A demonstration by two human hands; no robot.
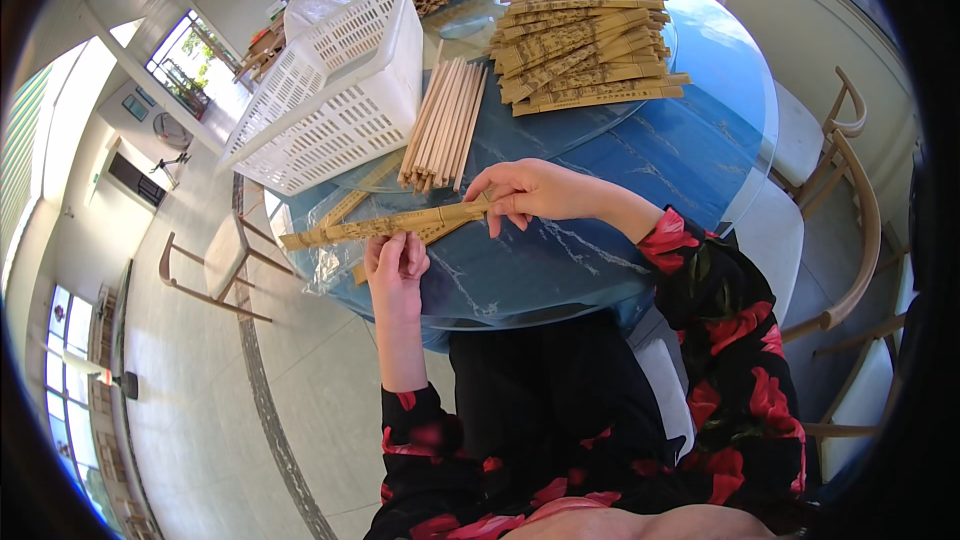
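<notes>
- Left hand (pixel 397 268) and right hand (pixel 540 190) pinched a paper sleeve (pixel 350 231) — near the round table's (pixel 570 300) edge.
- Marbled blue cloth (pixel 690 155) stretched rightward — slim wooden sticks (pixel 445 127) lay beside a perforated plastic basket (pixel 350 125).

Black sleeves (pixel 715 285), large red flowers (pixel 772 405); black lower garment (pixel 530 365)

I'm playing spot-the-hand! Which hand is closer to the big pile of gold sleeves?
Right. The right hand is below the pile in the picture; the left hand is lower and farther left.
</notes>
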